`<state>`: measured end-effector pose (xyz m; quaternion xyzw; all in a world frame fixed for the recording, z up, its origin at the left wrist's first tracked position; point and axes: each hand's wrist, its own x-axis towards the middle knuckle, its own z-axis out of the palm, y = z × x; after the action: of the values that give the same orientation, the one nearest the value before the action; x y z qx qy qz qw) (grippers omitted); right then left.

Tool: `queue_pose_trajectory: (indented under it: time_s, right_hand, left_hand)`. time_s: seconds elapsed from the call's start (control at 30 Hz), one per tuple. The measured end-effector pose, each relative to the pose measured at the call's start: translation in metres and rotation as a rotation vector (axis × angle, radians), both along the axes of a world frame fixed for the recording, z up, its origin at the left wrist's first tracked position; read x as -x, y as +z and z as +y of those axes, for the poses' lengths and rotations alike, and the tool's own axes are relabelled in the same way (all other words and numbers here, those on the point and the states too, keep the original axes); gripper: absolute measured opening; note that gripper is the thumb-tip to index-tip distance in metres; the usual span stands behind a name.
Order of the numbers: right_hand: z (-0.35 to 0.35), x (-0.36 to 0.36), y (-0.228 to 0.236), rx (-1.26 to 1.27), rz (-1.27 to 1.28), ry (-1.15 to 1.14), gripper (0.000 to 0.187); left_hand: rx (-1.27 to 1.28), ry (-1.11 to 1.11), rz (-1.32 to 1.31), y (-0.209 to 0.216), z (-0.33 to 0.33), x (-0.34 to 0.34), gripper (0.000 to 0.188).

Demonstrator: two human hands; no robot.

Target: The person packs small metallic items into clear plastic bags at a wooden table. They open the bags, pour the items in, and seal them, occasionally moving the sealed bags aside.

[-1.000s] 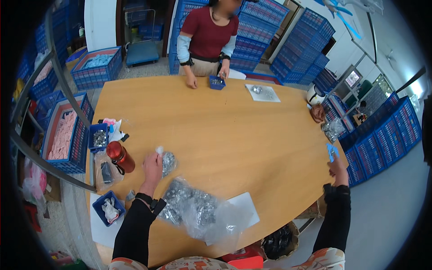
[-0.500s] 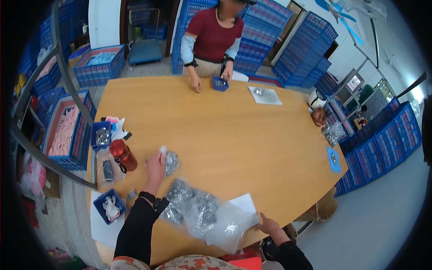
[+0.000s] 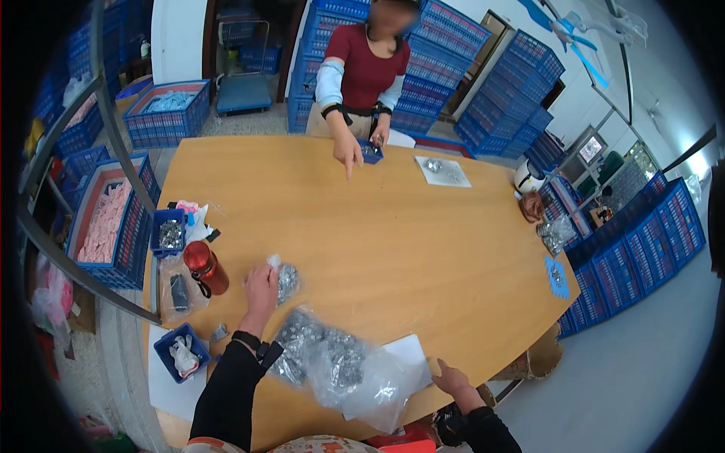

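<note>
My left hand (image 3: pixel 261 293) is closed on the gathered top of a small clear plastic bag (image 3: pixel 288 284) filled with silvery metal pieces, which rests on the table. My right hand (image 3: pixel 451 377) is at the table's near right edge, beside a white sheet (image 3: pixel 410 355), its fingers partly apart and nothing visible in them. Between my forearms lies a large clear plastic bag (image 3: pixel 321 353) of shiny metal pieces. Its empty, crumpled end (image 3: pixel 384 386) spreads over the sheet toward my right hand.
Left of my left hand stand a red bottle (image 3: pixel 205 267), a blue bin of metal parts (image 3: pixel 169 233) and a blue bin with white plastic (image 3: pixel 183 353). Across the wooden table (image 3: pixel 355 226), a co-worker (image 3: pixel 366 72) stands by a small blue tray (image 3: pixel 371 152). Blue crates (image 3: pixel 642 253) flank the right side.
The co-worker's hand on the left of the small tray has reached forward over the table, with the body shifted slightly right. My hands hold nearly the same places.
</note>
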<state>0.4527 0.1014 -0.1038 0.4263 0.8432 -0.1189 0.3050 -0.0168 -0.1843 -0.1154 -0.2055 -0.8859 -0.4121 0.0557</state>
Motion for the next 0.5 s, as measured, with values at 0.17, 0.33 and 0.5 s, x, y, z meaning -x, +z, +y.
queue_pose_trajectory:
  time_s: [0.17,0.33,0.5]
  right_hand:
    - [-0.001,0.012,-0.003,0.023,0.140,-0.042,0.069]
    - [-0.055,0.060,-0.005,0.160,0.507,0.016,0.054]
    - [-0.018,0.053,-0.013,0.041,0.253,0.134,0.056]
  left_hand:
    - [-0.038,0.011,0.048,0.005,0.010,0.002,0.023]
    - [-0.003,-0.007,0.062,-0.013,-0.009,0.007,0.022]
    - [0.033,0.021,0.077,-0.020,0.003,0.005,0.022]
